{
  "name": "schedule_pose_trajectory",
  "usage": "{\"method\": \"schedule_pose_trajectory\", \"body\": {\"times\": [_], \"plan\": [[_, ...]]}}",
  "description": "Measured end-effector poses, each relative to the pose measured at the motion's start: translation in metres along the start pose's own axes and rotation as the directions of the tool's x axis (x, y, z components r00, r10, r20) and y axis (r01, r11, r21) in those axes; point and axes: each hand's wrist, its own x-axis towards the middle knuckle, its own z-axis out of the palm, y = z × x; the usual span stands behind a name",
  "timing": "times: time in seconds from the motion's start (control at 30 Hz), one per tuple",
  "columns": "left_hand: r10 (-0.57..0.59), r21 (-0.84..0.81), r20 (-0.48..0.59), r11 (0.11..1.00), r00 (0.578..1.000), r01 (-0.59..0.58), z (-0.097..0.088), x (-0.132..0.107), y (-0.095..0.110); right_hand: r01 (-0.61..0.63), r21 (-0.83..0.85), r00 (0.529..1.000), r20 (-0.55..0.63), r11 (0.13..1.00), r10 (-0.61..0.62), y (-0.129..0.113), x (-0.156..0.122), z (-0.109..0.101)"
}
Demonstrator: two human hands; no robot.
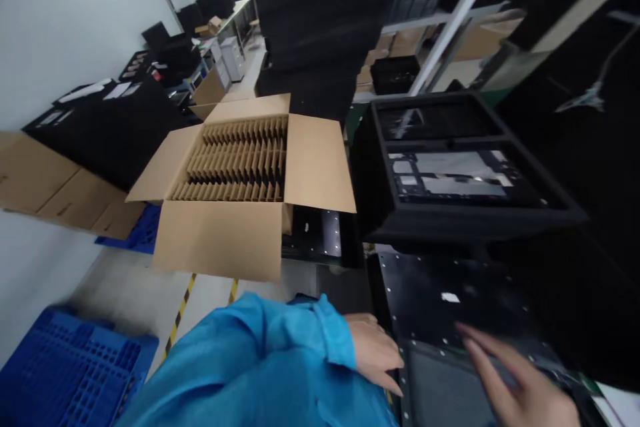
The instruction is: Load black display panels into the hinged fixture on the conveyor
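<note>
My left hand (376, 351), in a blue sleeve, grips the left edge of a flat black panel (440, 307) with small screws along its border. My right hand (515, 380) lies over the same panel at the lower right, fingers stretched out and apart, blurred by motion. Above the panel stands a stack of black trays (465, 213); the top tray holds a grey flat part (455, 177). An open cardboard box (240, 200) with several upright cardboard dividers sits to the left of the trays.
A blue plastic pallet (60, 373) lies at the lower left on the floor with yellow-black tape (180, 313). Closed cardboard boxes (55, 187) line the left wall. Tall black stacks (320, 20) and shelving (460, 13) stand behind.
</note>
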Motion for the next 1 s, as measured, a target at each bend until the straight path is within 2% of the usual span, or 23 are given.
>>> {"method": "schedule_pose_trajectory", "body": {"times": [0.03,0.07,0.1,0.13,0.2,0.27,0.3,0.33,0.4,0.47,0.57,0.63,0.67,0.77,0.87,0.93,1.0], "plan": [[-0.003,-0.021,-0.162,1.0,0.987,0.0,-0.012,-0.026,-0.003,0.052,0.015,0.996,-0.068,0.999,-0.051,-0.011,0.045,-0.003],[-0.03,-0.041,-0.331,0.999,0.943,0.017,-0.022,-0.052,-0.006,0.118,0.017,0.988,-0.103,0.993,-0.115,-0.021,0.089,-0.005],[-0.071,-0.058,-0.478,0.997,0.875,0.049,-0.029,-0.077,-0.011,0.195,0.014,0.973,-0.126,0.981,-0.192,-0.029,0.13,-0.005],[-0.126,-0.074,-0.604,0.992,0.787,0.102,-0.035,-0.1,-0.017,0.246,-0.004,0.958,-0.152,0.969,-0.244,-0.033,0.168,-0.003],[-0.236,-0.102,-0.782,0.962,0.577,0.255,-0.038,-0.139,-0.033,0.303,-0.045,0.932,-0.194,0.952,-0.306,-0.032,0.229,0.011],[-0.325,-0.143,-0.868,0.888,0.376,0.437,-0.034,-0.165,-0.05,0.279,-0.069,0.94,-0.183,0.958,-0.287,-0.019,0.268,0.033],[-0.363,-0.172,-0.885,0.837,0.292,0.52,-0.03,-0.175,-0.059,0.256,-0.078,0.948,-0.174,0.964,-0.266,-0.01,0.28,0.044],[-0.395,-0.2,-0.891,0.785,0.225,0.587,-0.025,-0.182,-0.067,0.231,-0.088,0.955,-0.169,0.969,-0.243,-0.001,0.287,0.054],[-0.439,-0.244,-0.887,0.706,0.142,0.665,-0.013,-0.19,-0.081,0.2,-0.106,0.959,-0.181,0.974,-0.217,0.014,0.291,0.066],[-0.449,-0.263,-0.887,0.681,0.106,0.683,-0.005,-0.193,-0.091,0.198,-0.123,0.957,-0.188,0.972,-0.219,0.021,0.287,0.067],[-0.409,-0.225,-0.906,0.68,0.107,0.698,-0.003,-0.188,-0.104,0.177,-0.184,0.976,-0.095,0.967,-0.197,0.011,0.281,0.055],[-0.361,-0.156,-0.922,0.678,0.14,0.718,-0.011,-0.182,-0.115,0.097,-0.23,0.995,-0.004,0.968,-0.1,-0.002,0.285,0.048],[-0.329,-0.114,-0.93,0.68,0.162,0.725,-0.017,-0.178,-0.122,0.056,-0.234,0.998,0.001,0.971,-0.057,-0.008,0.287,0.046],[-0.207,0.015,-0.953,0.7,0.223,0.714,-0.036,-0.165,-0.14,0.013,-0.171,0.989,-0.142,0.985,-0.037,-0.021,0.283,0.045],[-0.035,0.155,-0.965,0.724,0.261,0.672,-0.045,-0.155,-0.15,0.033,-0.064,0.943,-0.329,0.997,-0.053,-0.024,0.237,0.047],[0.072,0.233,-0.96,0.741,0.272,0.63,-0.043,-0.15,-0.156,0.015,-0.01,0.93,-0.367,1.0,-0.018,-0.02,0.182,0.05],[0.109,0.23,-0.962,0.815,0.25,0.531,-0.041,-0.14,-0.163,-0.095,0.05,0.924,-0.367,0.994,0.107,-0.015,0.115,0.055]]}}
